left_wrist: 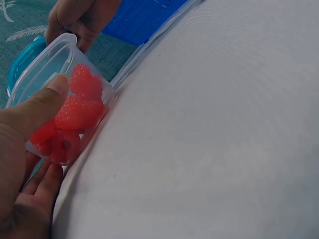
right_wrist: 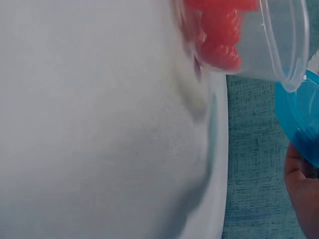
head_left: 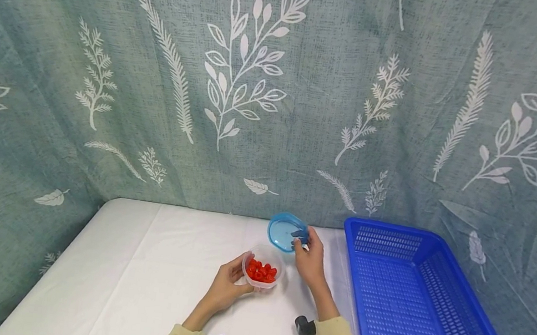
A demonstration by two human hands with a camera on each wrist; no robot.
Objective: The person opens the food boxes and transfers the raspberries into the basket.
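Observation:
A clear plastic container (head_left: 279,272) holds several red raspberries (head_left: 260,271) in its bottom. My left hand (head_left: 225,284) grips it from the left, with the thumb across its near side in the left wrist view. Behind and to the right, my right hand (head_left: 310,257) pinches a translucent blue lid (head_left: 282,230) by its right edge. The lid is apart from the container, tilted with its broad face toward the head camera. In the right wrist view, the lid (right_wrist: 294,114) and part of the container (right_wrist: 256,50) show at the right side.
A large blue plastic basket (head_left: 423,315) stands on the right part of the table. White cloth (head_left: 149,276) covers the tabletop. A grey-green curtain (head_left: 305,110) with white leaf prints hangs right behind the table's back edge.

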